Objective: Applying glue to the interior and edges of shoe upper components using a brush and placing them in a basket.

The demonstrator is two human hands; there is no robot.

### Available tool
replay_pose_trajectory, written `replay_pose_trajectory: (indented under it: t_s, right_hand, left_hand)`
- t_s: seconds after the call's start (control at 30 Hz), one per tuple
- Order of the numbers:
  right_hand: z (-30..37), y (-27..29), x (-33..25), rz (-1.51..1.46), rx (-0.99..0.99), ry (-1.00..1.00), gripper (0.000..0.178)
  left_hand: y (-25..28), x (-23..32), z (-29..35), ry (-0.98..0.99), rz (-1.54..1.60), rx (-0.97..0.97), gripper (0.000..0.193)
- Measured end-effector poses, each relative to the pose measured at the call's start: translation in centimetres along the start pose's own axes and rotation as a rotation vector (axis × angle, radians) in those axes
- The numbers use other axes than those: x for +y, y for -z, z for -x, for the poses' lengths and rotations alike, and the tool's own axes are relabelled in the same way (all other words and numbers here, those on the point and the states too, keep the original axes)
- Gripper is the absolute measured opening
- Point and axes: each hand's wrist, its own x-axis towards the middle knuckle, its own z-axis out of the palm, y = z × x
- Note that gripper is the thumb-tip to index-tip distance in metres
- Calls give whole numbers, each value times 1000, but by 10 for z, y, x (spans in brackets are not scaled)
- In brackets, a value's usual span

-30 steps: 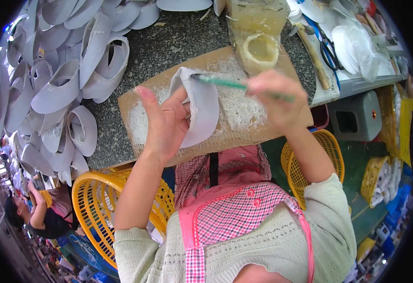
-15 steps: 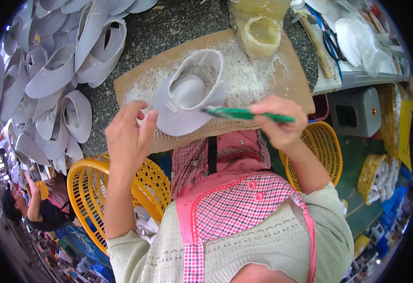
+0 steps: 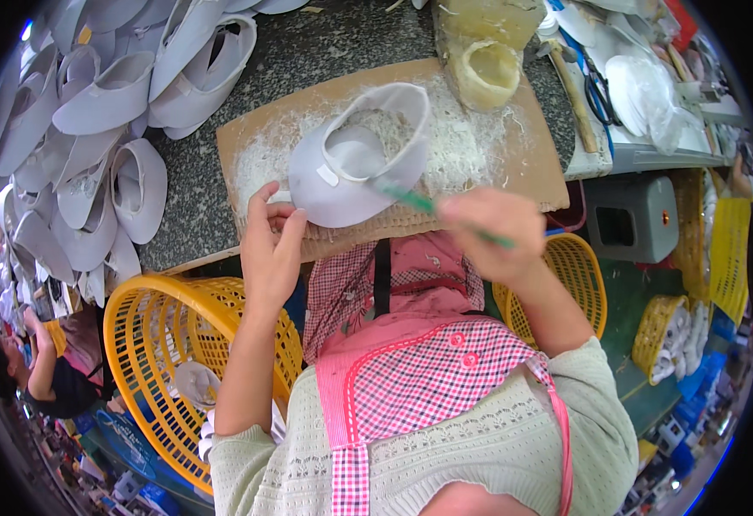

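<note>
A pale grey-white visor-shaped piece (image 3: 338,202), with a rounded brim and a raised band round an opening, lies on a flattened cardboard sheet (image 3: 531,163) smeared with white residue. My left hand (image 3: 272,245) is at the brim's left edge, thumb and fingers apart, the thumb touching or almost touching it. In my right hand (image 3: 501,232) is a slim green-handled brush (image 3: 415,199), blurred by motion. Its dark tip is at the front of the band, where the brim begins; whether it touches cannot be made out.
A yellowish, crusted pot (image 3: 490,73) stands at the sheet's far edge. Similar white pieces (image 3: 106,95) are heaped at left. Yellow baskets (image 3: 149,322) flank my lap. Scissors (image 3: 598,95) and a wooden stick (image 3: 574,99) lie at right. Another person (image 3: 37,370) is at far left.
My left hand has moved up and right to the brim. The visor-shaped piece has turned slightly. The brush stays at the front of the band, and my right hand is now blurred.
</note>
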Motion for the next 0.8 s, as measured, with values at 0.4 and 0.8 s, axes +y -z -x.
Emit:
replay_pose_trajectory:
  t_s: [0.4, 0.8]
  right_hand:
    - [2, 13, 25, -25, 104, -172, 19]
    - [-22, 67, 66, -68, 393, -297, 12]
  left_hand:
    - [-11, 38, -15, 420, 725, -264, 28]
    - [-14, 46, -33, -42, 592, -288, 21]
